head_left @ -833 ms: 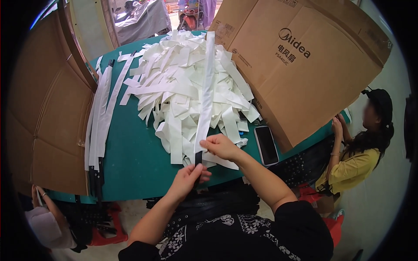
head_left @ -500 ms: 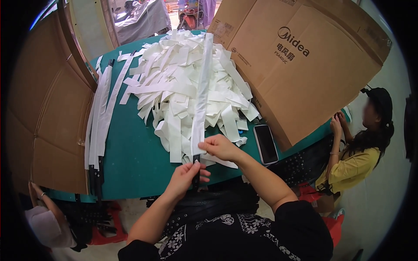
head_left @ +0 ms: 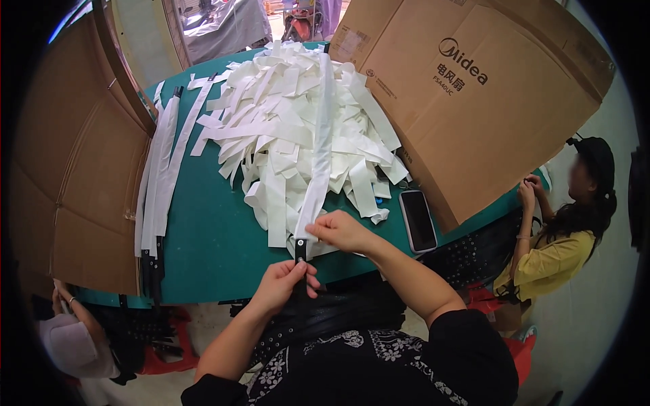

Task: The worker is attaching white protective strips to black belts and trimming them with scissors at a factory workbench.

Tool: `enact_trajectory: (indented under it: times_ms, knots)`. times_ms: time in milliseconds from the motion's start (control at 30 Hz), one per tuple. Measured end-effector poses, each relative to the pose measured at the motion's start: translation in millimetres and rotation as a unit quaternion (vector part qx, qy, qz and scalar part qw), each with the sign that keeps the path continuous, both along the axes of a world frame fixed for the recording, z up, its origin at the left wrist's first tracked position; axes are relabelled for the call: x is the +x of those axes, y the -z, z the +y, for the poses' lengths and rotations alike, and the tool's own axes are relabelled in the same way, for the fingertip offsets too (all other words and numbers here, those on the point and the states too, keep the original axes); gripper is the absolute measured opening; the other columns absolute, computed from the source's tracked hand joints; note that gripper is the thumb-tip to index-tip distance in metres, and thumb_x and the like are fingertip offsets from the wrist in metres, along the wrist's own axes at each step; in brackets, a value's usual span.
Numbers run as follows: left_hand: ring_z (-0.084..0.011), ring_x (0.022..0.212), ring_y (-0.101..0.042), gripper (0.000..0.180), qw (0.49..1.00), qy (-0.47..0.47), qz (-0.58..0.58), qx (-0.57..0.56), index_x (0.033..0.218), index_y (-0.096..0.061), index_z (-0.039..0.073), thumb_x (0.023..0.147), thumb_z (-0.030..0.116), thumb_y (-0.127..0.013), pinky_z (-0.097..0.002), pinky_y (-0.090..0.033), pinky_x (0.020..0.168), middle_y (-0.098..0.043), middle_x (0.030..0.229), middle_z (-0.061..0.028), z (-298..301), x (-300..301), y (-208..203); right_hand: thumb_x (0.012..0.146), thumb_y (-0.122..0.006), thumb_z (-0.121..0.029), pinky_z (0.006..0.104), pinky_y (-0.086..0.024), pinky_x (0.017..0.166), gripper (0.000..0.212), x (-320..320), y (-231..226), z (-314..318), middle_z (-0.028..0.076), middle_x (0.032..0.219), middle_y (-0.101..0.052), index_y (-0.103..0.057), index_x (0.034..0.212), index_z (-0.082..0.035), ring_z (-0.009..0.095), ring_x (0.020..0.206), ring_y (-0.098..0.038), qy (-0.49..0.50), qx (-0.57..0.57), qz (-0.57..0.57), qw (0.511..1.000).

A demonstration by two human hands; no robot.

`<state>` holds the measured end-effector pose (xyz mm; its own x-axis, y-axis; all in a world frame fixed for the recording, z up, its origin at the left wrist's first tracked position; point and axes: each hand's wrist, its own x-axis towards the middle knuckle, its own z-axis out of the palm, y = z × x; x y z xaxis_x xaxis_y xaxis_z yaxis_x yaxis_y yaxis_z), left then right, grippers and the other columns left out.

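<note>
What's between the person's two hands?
In the head view, a short stretch of black strap with a pale round spot, just below the white strip's end. The left hand holds the strap, the right hand the strip.

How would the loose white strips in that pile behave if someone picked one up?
The white strips look floppy, since several bend and curl. Each is probably light, being thin. Pulling one may drag neighbours, as they overlap.

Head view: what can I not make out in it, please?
All in head view:
Strap above the right hand: hidden by the white strip.
Table under the pile: hidden by the pile.
Right carton: top cut off by upper edge.
Right worker's hands: any held thing too small.
</note>
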<state>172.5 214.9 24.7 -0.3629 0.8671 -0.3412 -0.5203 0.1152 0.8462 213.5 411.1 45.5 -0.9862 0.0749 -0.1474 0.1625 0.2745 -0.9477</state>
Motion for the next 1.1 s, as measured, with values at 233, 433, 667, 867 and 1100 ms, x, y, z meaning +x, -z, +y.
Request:
enact_trajectory:
  times_ms: [233,433,667,867,1100]
  knots:
    - [-0.0176,0.052,-0.057,0.027,0.998,-0.011,-0.057,-0.02,0.086,-0.053,-0.004,0.091,0.019,-0.042,-0.0256,-0.047,0.053,-0.059,0.068,-0.0119,-5,0,-3,0.084,-0.055,-0.031,0.0229,-0.03,0.043,0.04,6,9,-6,-0.002,0.049,-0.041,-0.05,0.057,-0.002,0.005,0.046,-0.035,-0.024,0.08,0.023,0.996]
    - [-0.0135,0.047,-0.054,0.027,0.998,-0.03,-0.048,-0.026,0.088,-0.052,-0.001,0.091,0.024,-0.042,-0.0231,-0.044,0.05,-0.057,0.064,-0.0082,-10,4,-1,0.083,-0.056,-0.033,0.0242,-0.038,0.048,0.037,16,12,-21,0.001,0.053,-0.054,-0.06,0.064,-0.002,0.008,0.048,-0.047,-0.115,0.001,-0.043,0.992]
    - [-0.0081,0.039,-0.043,0.022,0.995,-0.008,0.049,-0.081,0.09,-0.047,0.004,0.092,0.025,-0.04,-0.0233,-0.042,0.044,-0.048,0.055,-0.0028,-35,-14,-14,0.089,-0.043,-0.038,0.0329,-0.047,0.08,0.042,-29,33,3,0.01,0.091,-0.061,-0.057,0.095,0.002,0.02,0.085,-0.059,0.038,-0.26,-0.144,0.954]
    - [-0.0101,0.058,-0.054,0.017,0.99,-0.005,0.105,-0.09,0.087,-0.056,-0.001,0.088,0.014,-0.048,-0.0231,-0.044,0.059,-0.058,0.069,-0.0038,-132,-39,-7,0.091,-0.038,-0.023,0.0397,-0.042,0.091,0.031,-173,11,113,0.015,0.104,-0.057,-0.05,0.106,0.001,0.026,0.096,-0.056,0.177,-0.539,-0.009,0.824]
    - [-0.0036,0.055,-0.043,0.019,0.94,-0.154,0.235,-0.194,0.097,-0.058,0.0,0.085,0.013,-0.053,-0.0187,-0.035,0.049,-0.051,0.065,0.0027,-158,-83,-28,0.086,-0.038,-0.011,0.0399,-0.049,0.076,0.026,-334,-52,162,0.012,0.1,-0.057,-0.048,0.109,-0.002,0.026,0.087,-0.059,0.441,-0.26,-0.04,0.858]
